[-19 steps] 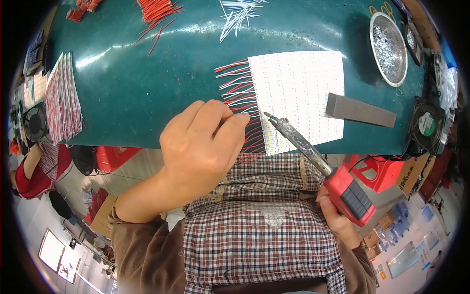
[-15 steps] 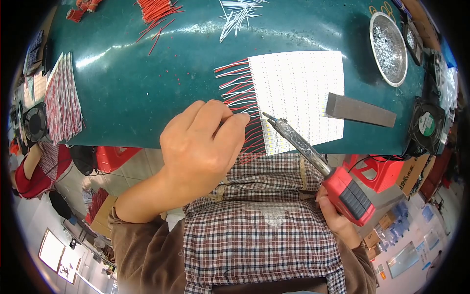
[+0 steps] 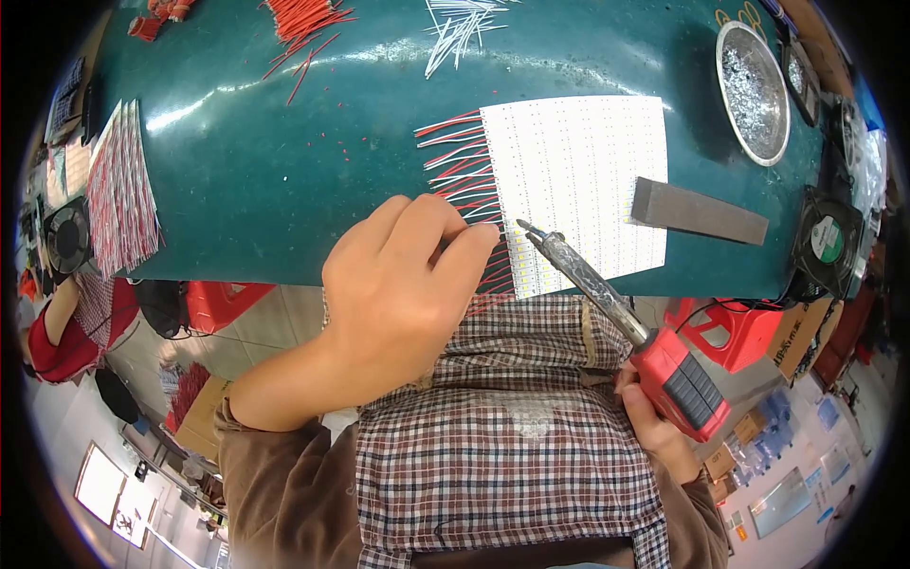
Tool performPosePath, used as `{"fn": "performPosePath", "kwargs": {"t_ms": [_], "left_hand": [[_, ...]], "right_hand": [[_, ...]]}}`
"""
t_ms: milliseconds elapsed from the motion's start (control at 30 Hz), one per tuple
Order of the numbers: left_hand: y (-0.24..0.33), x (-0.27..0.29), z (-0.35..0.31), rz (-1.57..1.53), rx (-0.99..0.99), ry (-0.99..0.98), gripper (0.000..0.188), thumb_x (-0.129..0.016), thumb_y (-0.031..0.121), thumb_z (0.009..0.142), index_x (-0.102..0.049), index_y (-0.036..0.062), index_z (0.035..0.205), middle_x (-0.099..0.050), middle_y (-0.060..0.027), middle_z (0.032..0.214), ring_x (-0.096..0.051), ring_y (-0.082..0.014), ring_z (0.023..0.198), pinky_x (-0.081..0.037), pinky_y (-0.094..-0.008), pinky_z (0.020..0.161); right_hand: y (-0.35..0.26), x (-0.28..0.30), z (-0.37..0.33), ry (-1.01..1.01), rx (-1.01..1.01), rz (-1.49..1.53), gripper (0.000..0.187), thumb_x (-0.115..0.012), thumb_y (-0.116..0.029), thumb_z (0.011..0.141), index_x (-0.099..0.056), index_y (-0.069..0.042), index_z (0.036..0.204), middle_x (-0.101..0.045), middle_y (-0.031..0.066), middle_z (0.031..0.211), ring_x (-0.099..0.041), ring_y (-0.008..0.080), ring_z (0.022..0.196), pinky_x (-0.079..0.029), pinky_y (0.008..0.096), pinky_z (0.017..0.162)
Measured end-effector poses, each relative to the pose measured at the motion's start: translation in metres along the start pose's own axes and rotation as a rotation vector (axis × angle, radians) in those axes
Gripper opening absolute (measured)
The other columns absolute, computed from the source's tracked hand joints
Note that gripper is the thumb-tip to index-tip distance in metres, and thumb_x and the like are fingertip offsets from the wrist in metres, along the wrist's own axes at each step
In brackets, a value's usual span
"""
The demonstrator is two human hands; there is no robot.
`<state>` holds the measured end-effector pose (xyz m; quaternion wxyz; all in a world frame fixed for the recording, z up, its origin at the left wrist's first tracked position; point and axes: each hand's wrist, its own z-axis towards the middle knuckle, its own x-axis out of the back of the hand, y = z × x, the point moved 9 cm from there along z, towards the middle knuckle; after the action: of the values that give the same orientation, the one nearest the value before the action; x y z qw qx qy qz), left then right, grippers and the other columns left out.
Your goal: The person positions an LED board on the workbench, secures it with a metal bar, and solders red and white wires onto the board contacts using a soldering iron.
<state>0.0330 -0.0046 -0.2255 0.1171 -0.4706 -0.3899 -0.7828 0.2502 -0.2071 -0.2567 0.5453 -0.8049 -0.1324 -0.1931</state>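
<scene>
A white LED panel (image 3: 578,180), dotted with rows of small chips, lies on the green tabletop. Red and white wires (image 3: 457,156) stick out from its left edge. My left hand (image 3: 403,275) is closed in a pinch on a thin wire at that edge; the fingers mostly hide the wire. My right hand (image 3: 654,427) grips the red handle of a soldering iron (image 3: 681,379). The iron's tip hovers over or touches the panel near its left edge, just right of my left fingertips; contact cannot be told. A dark grey bar (image 3: 701,211) rests across the panel's right edge.
Loose red wires (image 3: 308,19) and white wires (image 3: 463,33) lie at the far side. A metal bowl (image 3: 785,114) of silvery bits stands far right, near a fan (image 3: 827,245). At left are bundled red-white wires (image 3: 123,204), another fan (image 3: 68,237) and a person in red (image 3: 66,332).
My left hand has shifted slightly right, its fingertips now up against the panel's edge. The soldering iron has moved a little right along with my right hand.
</scene>
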Motion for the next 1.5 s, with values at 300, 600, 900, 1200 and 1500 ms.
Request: {"fn": "performPosePath", "kwargs": {"t_ms": [300, 600, 900, 1200, 1500], "left_hand": [[0.000, -0.003, 0.002, 0.019, 0.024, 0.013, 0.022, -0.086, 0.001, 0.074, -0.076, 0.0074, 0.093, -0.059, -0.0044, 0.079, -0.060, -0.0220, 0.068, -0.046, -0.0354, 0.056], [0.001, -0.002, 0.003, 0.012, 0.033, 0.021, 0.022, -0.086, 0.001, 0.074, -0.075, 0.0072, 0.092, -0.059, -0.0044, 0.079, -0.059, -0.0223, 0.067, -0.046, -0.0360, 0.056], [0.001, -0.003, 0.003, 0.019, 0.044, -0.010, 0.021, -0.085, 0.001, 0.075, -0.076, 0.0073, 0.092, -0.058, -0.0044, 0.078, -0.059, -0.0223, 0.067, -0.046, -0.0360, 0.056], [-0.010, 0.011, 0.021, 0.013, 0.039, -0.051, 0.017, -0.086, 0.005, 0.077, -0.075, 0.0098, 0.089, -0.063, -0.0035, 0.081, -0.061, -0.0234, 0.070, -0.049, -0.0368, 0.061], [-0.087, 0.017, 0.081, 0.157, 0.253, 0.092, 0.020, -0.082, 0.024, 0.088, -0.073, 0.0065, 0.091, -0.072, -0.0088, 0.089, -0.073, -0.0285, 0.084, -0.055, -0.0410, 0.073]], "right_hand": [[-0.003, -0.003, 0.004, -0.045, 0.012, 0.001, 0.025, -0.081, -0.009, 0.077, -0.072, 0.000, 0.098, -0.071, 0.0155, 0.089, -0.074, 0.0370, 0.079, -0.061, 0.0434, 0.073], [-0.003, -0.004, 0.006, -0.047, 0.034, 0.010, 0.025, -0.082, -0.013, 0.081, -0.073, 0.000, 0.100, -0.072, 0.0154, 0.090, -0.073, 0.0357, 0.078, -0.060, 0.0429, 0.072], [0.000, 0.002, 0.003, -0.017, -0.032, 0.003, 0.026, -0.080, -0.013, 0.082, -0.074, 0.001, 0.103, -0.073, 0.0161, 0.093, -0.073, 0.0353, 0.080, -0.059, 0.0407, 0.071], [-0.001, 0.005, 0.005, -0.003, -0.042, 0.045, 0.025, -0.079, -0.012, 0.083, -0.074, 0.001, 0.104, -0.073, 0.0171, 0.093, -0.073, 0.0342, 0.078, -0.058, 0.0399, 0.069], [-0.003, 0.005, 0.003, 0.011, 0.010, 0.037, 0.019, -0.080, -0.014, 0.087, -0.074, -0.001, 0.099, -0.071, 0.0138, 0.086, -0.068, 0.0307, 0.069, -0.053, 0.0381, 0.062]]}}
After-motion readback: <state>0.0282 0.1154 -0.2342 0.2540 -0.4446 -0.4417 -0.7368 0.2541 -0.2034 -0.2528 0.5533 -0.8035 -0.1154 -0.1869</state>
